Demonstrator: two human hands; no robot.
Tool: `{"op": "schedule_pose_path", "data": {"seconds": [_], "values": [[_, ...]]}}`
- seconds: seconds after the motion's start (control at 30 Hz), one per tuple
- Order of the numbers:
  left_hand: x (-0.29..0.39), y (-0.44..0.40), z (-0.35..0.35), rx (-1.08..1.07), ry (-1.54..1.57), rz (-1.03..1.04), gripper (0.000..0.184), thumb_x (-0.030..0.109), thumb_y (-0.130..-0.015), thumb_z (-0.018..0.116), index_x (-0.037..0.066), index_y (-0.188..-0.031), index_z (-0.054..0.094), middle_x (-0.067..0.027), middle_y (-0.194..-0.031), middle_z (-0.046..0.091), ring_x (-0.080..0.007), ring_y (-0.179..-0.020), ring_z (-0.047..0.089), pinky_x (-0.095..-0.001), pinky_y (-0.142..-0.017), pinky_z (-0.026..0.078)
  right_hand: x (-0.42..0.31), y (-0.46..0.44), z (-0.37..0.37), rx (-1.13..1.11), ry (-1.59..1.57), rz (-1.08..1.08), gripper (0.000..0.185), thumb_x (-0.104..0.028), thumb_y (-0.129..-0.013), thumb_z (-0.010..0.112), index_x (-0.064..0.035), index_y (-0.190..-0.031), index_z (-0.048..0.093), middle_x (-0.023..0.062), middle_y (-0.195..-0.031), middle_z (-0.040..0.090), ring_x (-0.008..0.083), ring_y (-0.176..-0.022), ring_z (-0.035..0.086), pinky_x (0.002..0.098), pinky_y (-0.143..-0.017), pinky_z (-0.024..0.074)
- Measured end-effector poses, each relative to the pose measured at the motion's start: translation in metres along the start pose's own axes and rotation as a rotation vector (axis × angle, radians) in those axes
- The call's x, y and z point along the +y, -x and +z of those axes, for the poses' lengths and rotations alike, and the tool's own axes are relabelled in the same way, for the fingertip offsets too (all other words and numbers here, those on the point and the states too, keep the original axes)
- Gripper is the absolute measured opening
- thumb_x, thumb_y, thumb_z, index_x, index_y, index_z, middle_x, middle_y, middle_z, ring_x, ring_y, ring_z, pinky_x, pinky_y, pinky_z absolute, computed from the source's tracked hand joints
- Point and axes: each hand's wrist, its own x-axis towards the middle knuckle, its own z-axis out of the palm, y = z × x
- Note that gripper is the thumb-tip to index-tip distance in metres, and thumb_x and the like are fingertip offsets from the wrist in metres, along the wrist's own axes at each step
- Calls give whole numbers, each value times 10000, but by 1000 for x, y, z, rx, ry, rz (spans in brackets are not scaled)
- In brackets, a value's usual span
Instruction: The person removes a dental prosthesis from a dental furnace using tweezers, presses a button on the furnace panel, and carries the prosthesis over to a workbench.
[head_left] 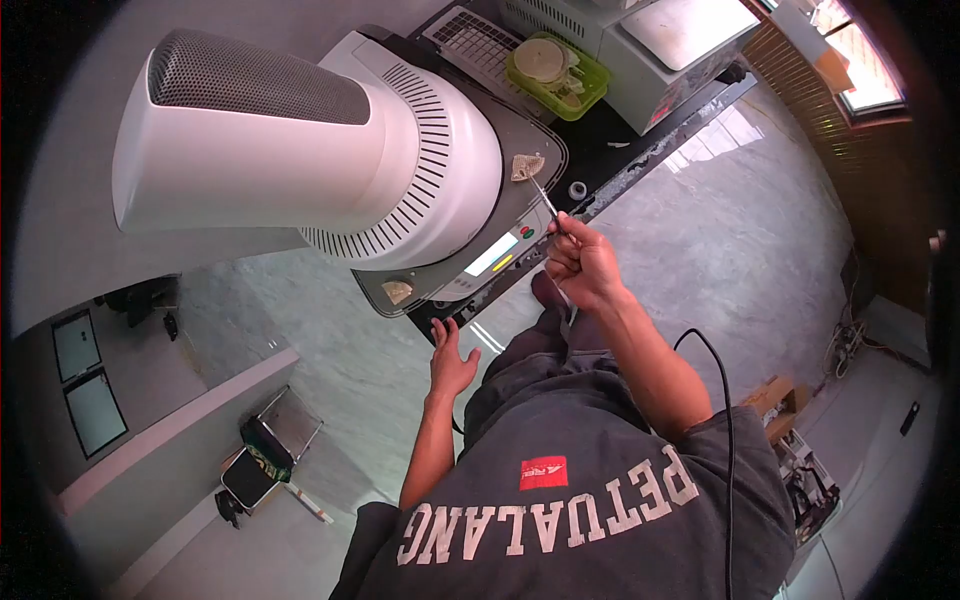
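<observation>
My right hand (pixel 583 264) is closed around a slim metal tool (pixel 543 195), whose kind I cannot make out. The tool's tip meets a small beige, wedge-shaped piece (pixel 527 167) on the front right corner of the white device (pixel 453 165). Fingers apart and holding nothing, my left hand (pixel 452 364) is near the dark table's front edge. A second beige piece (pixel 397 292) lies on the device's front left corner. Between the two pieces are a lit display (pixel 491 254) and small coloured buttons (pixel 527 233).
A green basket (pixel 590 97) with round pale items stands behind, beside a keyboard (pixel 478 42) and a white box-shaped machine (pixel 640 75). A small white-rimmed round item (pixel 577 189) sits by the table edge. A black cable (pixel 729 430) runs over my right side.
</observation>
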Motion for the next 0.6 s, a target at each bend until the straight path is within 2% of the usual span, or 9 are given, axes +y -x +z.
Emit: {"op": "schedule_pose_path", "data": {"seconds": [0.07, 0.17, 0.6], "values": [[3, 0, -1, -3, -2, -1, 878, 274, -853, 689, 32, -1524, 177, -304, -1569, 57, -451, -1452, 130, -457, -1147, 272, 2, 0, -1, -49, -29, 15, 248, -269, -976, 559, -46, -867, 553, -77, -526, 256, 55, -453, 201, 233, -446, 190], [1, -1, 0, -3, -10, 0, 877, 271, -852, 690, 32, -1523, 179, -307, -1567, 60, -453, -1451, 134, -463, -1147, 270, 1, 0, 1, 10, -42, 6, 245, -268, -976, 561, -48, -871, 555, -74, -527, 259, 55, -451, 203, 233, -445, 191], [1, 0, 0, -7, -13, 1, 876, 266, -850, 691, 37, -1524, 181, -298, -1571, 67, -449, -1453, 129, -468, -1147, 273, -1, -1, -4, -37, 15, -24, 226, -271, -974, 542, -61, -893, 556, -78, -533, 259, 67, -467, 208, 249, -473, 194]]}}
